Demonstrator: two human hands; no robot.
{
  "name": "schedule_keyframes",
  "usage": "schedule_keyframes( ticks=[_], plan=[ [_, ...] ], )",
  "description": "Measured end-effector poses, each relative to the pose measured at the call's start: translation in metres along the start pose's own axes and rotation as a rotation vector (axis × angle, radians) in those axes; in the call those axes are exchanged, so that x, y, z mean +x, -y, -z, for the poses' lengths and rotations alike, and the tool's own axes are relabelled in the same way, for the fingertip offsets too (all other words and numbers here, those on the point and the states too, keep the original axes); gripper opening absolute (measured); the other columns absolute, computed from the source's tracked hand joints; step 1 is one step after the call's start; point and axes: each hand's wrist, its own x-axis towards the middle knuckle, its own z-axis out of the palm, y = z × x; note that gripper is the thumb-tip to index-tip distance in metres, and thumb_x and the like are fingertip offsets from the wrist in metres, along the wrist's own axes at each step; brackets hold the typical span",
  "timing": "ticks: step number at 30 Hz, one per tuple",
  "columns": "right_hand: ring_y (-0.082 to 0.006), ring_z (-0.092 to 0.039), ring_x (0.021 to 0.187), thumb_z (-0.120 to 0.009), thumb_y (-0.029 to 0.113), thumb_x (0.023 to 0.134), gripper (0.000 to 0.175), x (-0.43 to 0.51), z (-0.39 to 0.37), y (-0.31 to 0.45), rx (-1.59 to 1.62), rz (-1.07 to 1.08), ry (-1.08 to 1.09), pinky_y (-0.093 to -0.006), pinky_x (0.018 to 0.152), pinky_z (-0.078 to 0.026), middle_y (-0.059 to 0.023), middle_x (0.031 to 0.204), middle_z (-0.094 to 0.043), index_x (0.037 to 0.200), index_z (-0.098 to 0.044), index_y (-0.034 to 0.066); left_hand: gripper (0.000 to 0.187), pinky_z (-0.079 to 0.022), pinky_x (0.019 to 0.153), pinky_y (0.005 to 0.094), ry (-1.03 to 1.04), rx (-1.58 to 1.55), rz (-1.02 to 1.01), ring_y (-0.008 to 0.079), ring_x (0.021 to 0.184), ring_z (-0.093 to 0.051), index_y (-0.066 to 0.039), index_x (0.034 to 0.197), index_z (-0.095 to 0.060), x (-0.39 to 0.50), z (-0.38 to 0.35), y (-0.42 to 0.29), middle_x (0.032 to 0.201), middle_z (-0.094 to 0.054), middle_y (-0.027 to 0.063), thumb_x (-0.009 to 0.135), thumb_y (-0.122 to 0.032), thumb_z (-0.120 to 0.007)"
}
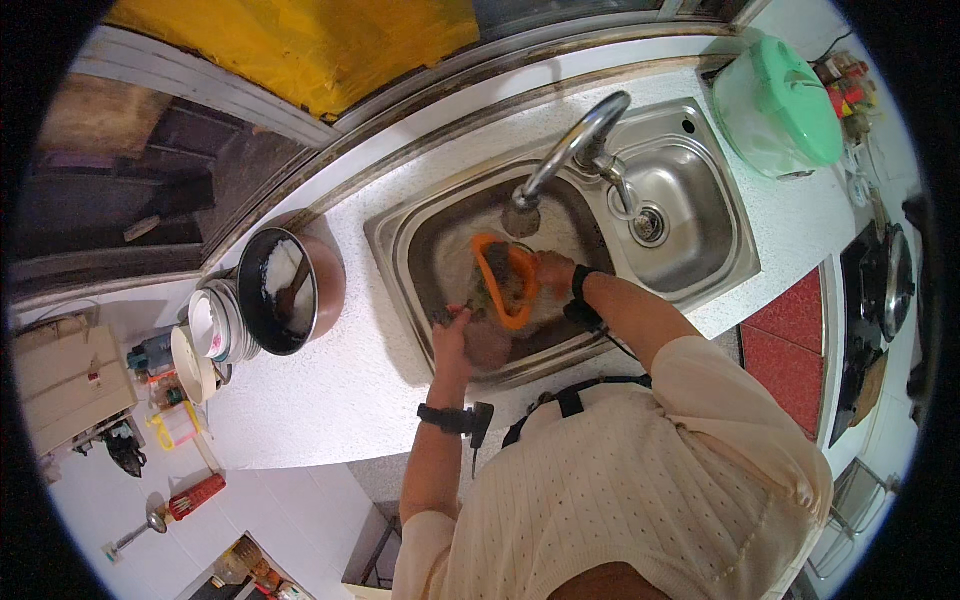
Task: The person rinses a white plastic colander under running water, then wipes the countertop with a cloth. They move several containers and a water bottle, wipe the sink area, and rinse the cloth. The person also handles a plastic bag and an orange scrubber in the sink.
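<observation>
In the larger basin of the steel sink [427, 255], my right hand [553, 271] grips the right rim of an orange-rimmed strainer or basket [491, 277], which is tilted and blurred. Dark green matter, perhaps leafy vegetables, shows in and beside it. My left hand [452, 324] is at the basin's left side, its fingers near some dark leafy bits; whether it holds them is unclear. The chrome faucet [574, 142] arches over the basin, its spout above the strainer. Water appears to be in the basin.
Left of the sink stand a large pot [326, 289] with white matter inside, stacked bowls [225, 322] and a pale dish [193, 364]. The smaller basin [679, 180] lies to the right, then a green-lidded container [765, 112]. A stove [859, 330] is at the far right.
</observation>
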Motion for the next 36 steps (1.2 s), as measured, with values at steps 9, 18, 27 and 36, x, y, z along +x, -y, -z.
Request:
schedule_keyframes(
  ticks=[9, 18, 27, 36],
  plan=[
    [-0.0268, -0.054, 0.083, -0.069, 0.034, 0.081, 0.039, 0.035, -0.055, -0.020, 0.696, -0.131, -0.118, -0.0430, 0.073, -0.043, -0.0119, 0.098, -0.058, 0.106, -0.058, 0.0071, 0.010, -0.053, 0.071, 0.0373, 0.018, -0.034, -0.006, 0.0222, 0.087, -0.061, -0.010, 0.093, -0.058, -0.002, 0.012, -0.014, 0.090, -0.059, 0.0047, 0.085, -0.005, -0.062],
    [-0.0187, -0.055, 0.078, -0.068, 0.022, 0.078, 0.025, -0.072, 0.047, 0.040, 0.800, -0.318, -0.135, -0.0393, 0.070, -0.044, -0.0081, 0.084, -0.055, 0.093, -0.060, 0.0031, 0.012, -0.047, 0.080, 0.0337, 0.042, -0.096, -0.041, 0.0187, 0.088, -0.055, -0.008, 0.096, -0.058, -0.008, 0.024, -0.039, 0.093, -0.057, 0.0023, 0.085, -0.007, -0.062],
    [-0.0127, -0.058, 0.076, -0.068, 0.014, 0.076, 0.021, -0.254, 0.093, -0.014, 1.156, -0.380, -0.398, -0.0280, 0.068, -0.048, -0.0049, 0.087, -0.063, 0.091, -0.063, -0.0005, 0.018, -0.050, 0.082, 0.0367, 0.077, -0.183, -0.025, 0.0222, 0.093, -0.059, -0.008, 0.099, -0.055, -0.016, 0.003, -0.033, 0.098, -0.057, 0.0055, 0.083, -0.001, -0.060],
    [-0.0212, -0.059, 0.064, -0.067, 0.016, 0.073, 0.017, -0.254, 0.050, -0.197, 0.612, -1.071, -0.818, -0.0382, 0.059, -0.046, -0.0088, 0.069, -0.060, 0.078, -0.061, 0.0005, 0.038, -0.052, 0.079, 0.0411, 0.154, -0.111, -0.013, 0.0262, 0.096, -0.058, -0.006, 0.113, -0.047, 0.003, -0.036, -0.017, 0.105, -0.055, 0.0095, 0.079, 0.009, -0.051]
  ],
)
